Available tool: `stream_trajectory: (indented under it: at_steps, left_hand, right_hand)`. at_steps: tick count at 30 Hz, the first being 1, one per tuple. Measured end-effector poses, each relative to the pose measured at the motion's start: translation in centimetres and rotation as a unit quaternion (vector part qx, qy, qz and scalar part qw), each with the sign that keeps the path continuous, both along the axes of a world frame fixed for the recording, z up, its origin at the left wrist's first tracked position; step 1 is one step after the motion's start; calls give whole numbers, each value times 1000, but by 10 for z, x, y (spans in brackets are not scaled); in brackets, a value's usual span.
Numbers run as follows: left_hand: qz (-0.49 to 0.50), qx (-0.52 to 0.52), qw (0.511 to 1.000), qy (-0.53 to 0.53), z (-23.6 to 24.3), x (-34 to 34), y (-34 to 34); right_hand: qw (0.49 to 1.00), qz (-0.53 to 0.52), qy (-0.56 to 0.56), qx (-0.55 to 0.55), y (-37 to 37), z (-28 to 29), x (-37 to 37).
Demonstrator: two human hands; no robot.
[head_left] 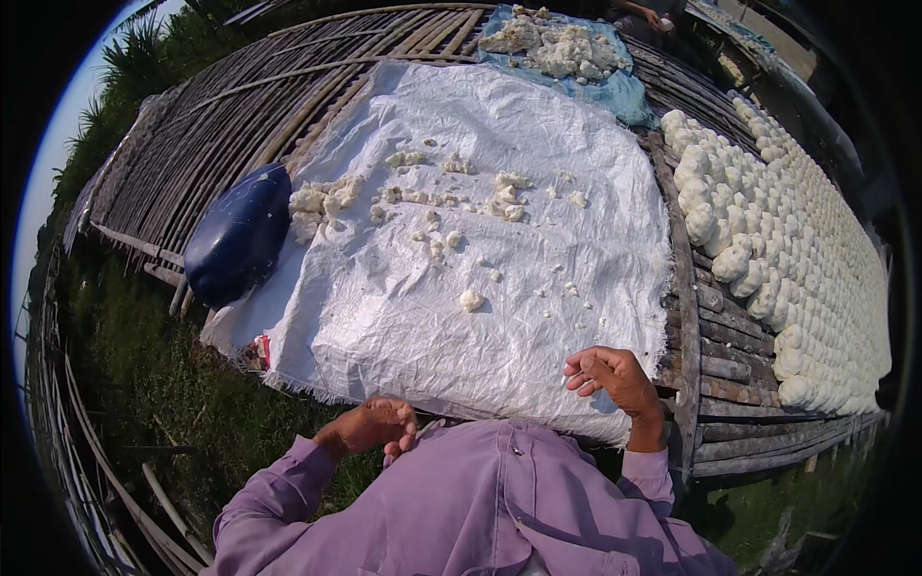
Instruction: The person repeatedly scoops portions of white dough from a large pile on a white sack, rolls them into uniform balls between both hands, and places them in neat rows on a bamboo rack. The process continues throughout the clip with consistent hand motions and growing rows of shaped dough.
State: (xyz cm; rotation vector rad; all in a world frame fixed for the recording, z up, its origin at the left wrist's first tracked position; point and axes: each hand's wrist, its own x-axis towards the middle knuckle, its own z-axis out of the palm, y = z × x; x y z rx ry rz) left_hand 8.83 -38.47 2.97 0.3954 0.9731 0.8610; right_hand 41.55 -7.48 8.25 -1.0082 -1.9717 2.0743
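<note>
A white woven plastic sheet (432, 336) lies creased over a bamboo rack in front of me. Crumbly cream-white clumps (327, 199) are scattered across its far half, and a single lump (472, 300) sits closer to me. Above the sheet's near right part is my right hand (619, 381), its fingers bent but apart; I make out nothing held in it. My left hand (379, 426) hovers by the sheet's near edge beside my shirt, fingers curled in and no object showing. The inside of its palm is hidden.
A dark blue basin (239, 235) rests tilted at the sheet's left edge. Rows of whitish balls (807, 259) cover the rack on the right. Behind, more clumps (567, 50) lie on a blue cloth (619, 91), near another person's hand (655, 19). Bamboo poles (230, 106) extend left.
</note>
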Motion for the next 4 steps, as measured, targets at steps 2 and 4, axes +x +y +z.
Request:
stream_trajectory:
  at_steps: [2, 4]
  left_hand:
    - [-29, -48, 998, -7, -9, -27, -55]
    - [-139, -90, 985, 40, -21, -46, -90]
  right_hand:
    - [999, 29, -44, 2, -8, -5, -26]
    - [993, 66, -92, -21, -12, -6, -41]
